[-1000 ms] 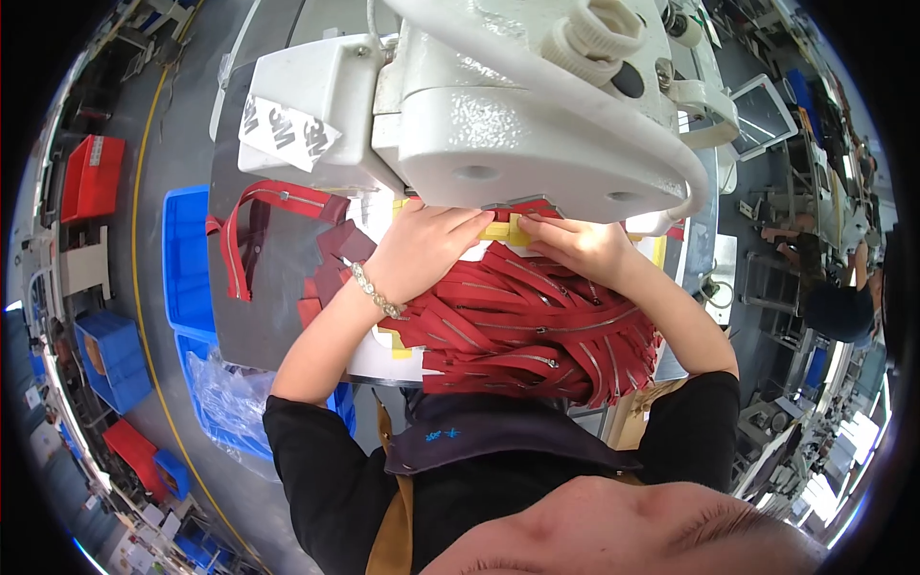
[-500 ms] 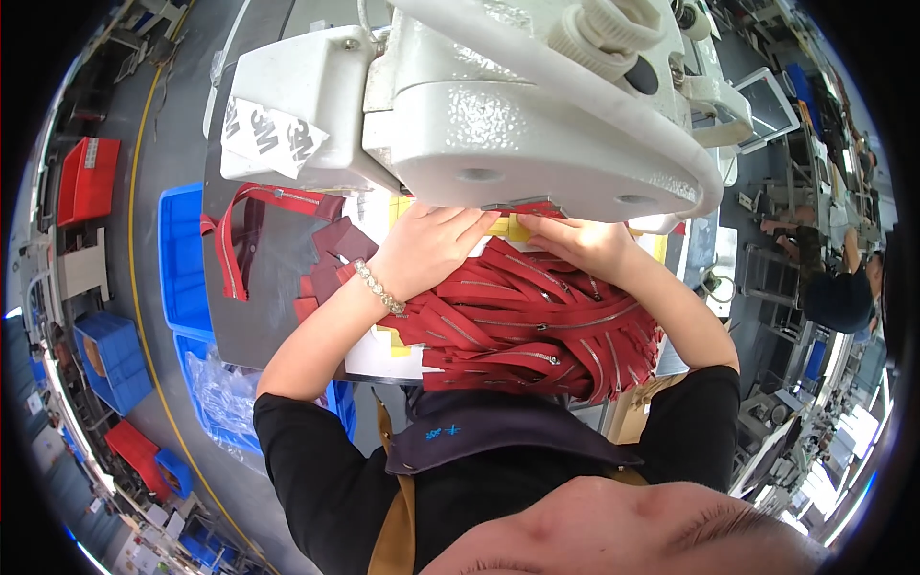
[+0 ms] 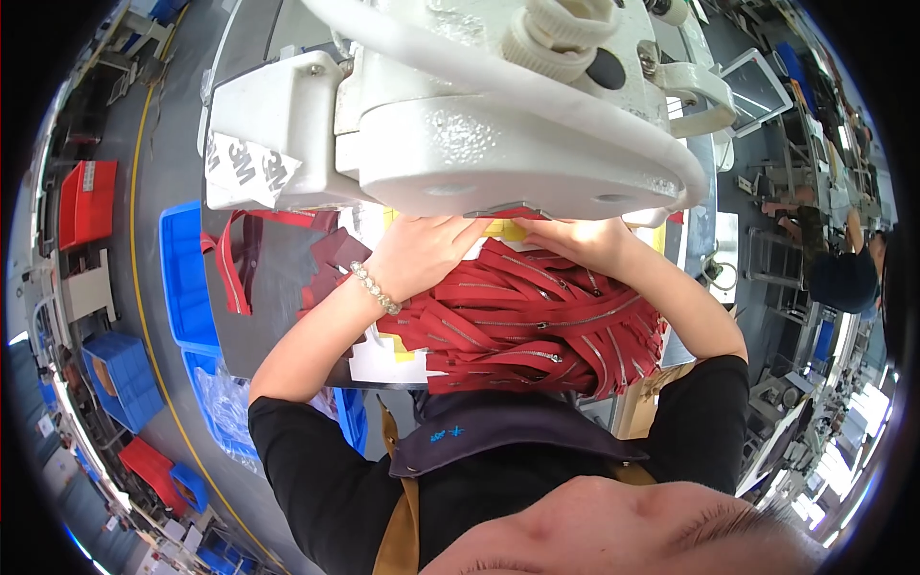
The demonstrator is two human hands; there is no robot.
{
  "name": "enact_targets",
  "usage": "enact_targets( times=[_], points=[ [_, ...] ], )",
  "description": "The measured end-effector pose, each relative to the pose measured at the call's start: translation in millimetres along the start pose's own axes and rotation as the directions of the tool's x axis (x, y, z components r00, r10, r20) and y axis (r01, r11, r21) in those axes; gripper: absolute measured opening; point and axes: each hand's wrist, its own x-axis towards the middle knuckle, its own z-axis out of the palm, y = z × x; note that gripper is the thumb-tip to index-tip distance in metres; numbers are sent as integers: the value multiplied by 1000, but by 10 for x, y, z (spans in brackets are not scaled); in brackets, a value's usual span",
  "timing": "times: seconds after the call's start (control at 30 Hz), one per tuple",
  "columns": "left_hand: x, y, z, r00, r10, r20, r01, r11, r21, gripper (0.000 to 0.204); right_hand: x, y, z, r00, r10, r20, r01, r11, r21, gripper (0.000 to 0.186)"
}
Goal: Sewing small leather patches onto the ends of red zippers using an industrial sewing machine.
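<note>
Beneath the white head of a sewing machine [image 3: 498,158], a small piece of red fabric [image 3: 517,212] shows at the work area. My left hand [image 3: 426,254], with a beaded bracelet, lies flat there, its fingers stretched toward the red piece. From the other side my right hand [image 3: 589,241] reaches in, fingers extended, tips close to the same piece. The machine head hides part of the fingers. A yellow surface [image 3: 500,230] shows between the hands. Just in front of them, a thick heap of red zippers [image 3: 537,321] with metal teeth spreads between my forearms.
Dark red fabric pieces [image 3: 335,251] and a loose red zipper [image 3: 230,268] lie on the dark table at left. Blue bins [image 3: 182,278] stand beside the table, one holding clear plastic. A red bin [image 3: 88,206] sits farther left. Another person [image 3: 843,273] is at far right.
The view has shifted slightly, so the machine head sits lower and more to the left. My hands keep about the same place at the red piece, with more of the fingers covered.
</note>
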Motion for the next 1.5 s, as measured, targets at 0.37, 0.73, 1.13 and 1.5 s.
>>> enact_targets(
  times=[0.37,0.73,1.13,1.5],
  points=[
    [33,-10,-51,995,-21,99,23,1000,-11,34,-3,-28,-8,999,38,33,-37,999,-16,27],
    [27,-105,7,987,18,160,-1,994,-106,42,-51,-32,24,997,64,37,-64,998,6,26],
    [105,-98,-59,988,-5,157,38,977,-208,37,-1,-149,28,996,68,64,-57,986,-156,23],
    [142,-75,-115,975,-78,208,135,952,-274,37,56,-337,137,970,235,61,-221,959,-179,20]
  ],
)
